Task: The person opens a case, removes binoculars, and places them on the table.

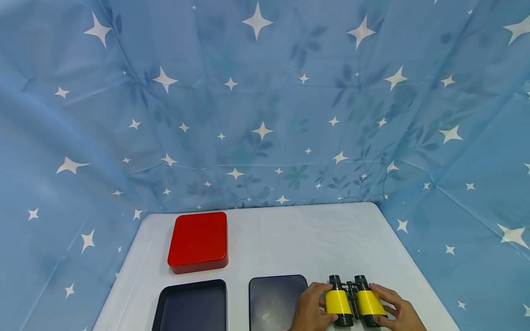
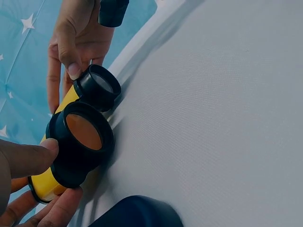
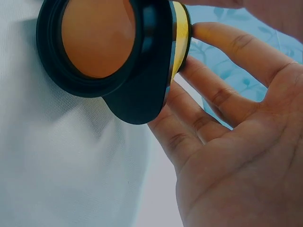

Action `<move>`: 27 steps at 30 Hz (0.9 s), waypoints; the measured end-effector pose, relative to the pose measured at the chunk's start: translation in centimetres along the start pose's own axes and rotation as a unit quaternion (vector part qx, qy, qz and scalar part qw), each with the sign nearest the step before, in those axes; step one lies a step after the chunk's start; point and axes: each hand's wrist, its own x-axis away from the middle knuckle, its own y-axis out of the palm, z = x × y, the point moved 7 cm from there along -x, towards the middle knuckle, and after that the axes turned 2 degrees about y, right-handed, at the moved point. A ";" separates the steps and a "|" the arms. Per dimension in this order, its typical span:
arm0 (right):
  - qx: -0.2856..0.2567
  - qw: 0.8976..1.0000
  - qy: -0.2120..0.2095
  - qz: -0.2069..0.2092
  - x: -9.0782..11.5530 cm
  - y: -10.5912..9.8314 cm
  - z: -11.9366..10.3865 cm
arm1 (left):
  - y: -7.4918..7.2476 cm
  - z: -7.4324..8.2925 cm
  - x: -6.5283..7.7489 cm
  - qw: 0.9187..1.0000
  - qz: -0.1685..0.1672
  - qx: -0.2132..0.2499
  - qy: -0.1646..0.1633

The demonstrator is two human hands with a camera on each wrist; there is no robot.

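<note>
Binoculars [image 1: 353, 299], yellow barrels with black ends, at the near right of the white desk [image 1: 323, 243]. Narrow eyepieces toward the far side, wide lens ends toward the near side. One barrel to each of the hands: left hand [image 1: 311, 307] clamped on the left barrel, right hand [image 1: 395, 308] on the right, hinge between. In the left wrist view, left thumb on the black lens end, fingers beneath; amber-brown tint in the nearer lens. In the right wrist view, right-hand fingers spread along the yellow barrel's outer side. Cannot tell whether resting on the desk or slightly raised; shadows close by on the white surface.

Just left of the left hand, grey-black tray [image 1: 273, 296], partly hidden by that hand in the head view. Further left, navy tray [image 1: 194, 308] with raised rim. Beyond it, red box [image 1: 199, 241], rounded corners. Behind and to both sides, blue curtain [image 1: 265, 105] with white stars and leaf pattern.
</note>
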 end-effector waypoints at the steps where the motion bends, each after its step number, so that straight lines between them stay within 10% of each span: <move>1: -0.002 1.000 0.002 -0.001 0.0 0.0 0.1 | 0.0 0.0 0.0 1.000 0.000 -0.004 0.000; 27: 0.005 1.000 0.031 -0.002 -0.6 0.1 0.7 | 0.2 0.4 -0.5 0.999 -0.022 -0.040 -0.025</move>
